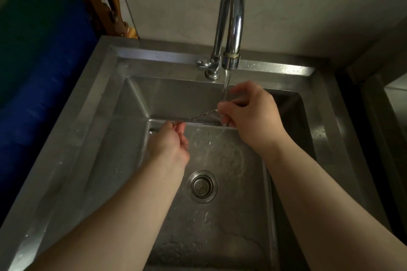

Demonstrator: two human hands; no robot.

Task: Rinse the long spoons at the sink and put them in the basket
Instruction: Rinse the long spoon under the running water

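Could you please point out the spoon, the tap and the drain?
spoon (203,115), head view, twisted shaft between the hands
tap (231,17), head view, curved neck
drain (202,186), head view, strainer centre

A blue drum (41,86) with a green top stands against the sink's left edge. Behind it, at the far-left corner, carved orange-brown wooden furniture (105,0) leans by the grey wall (308,6). Another steel surface (396,99) lies off the right edge.
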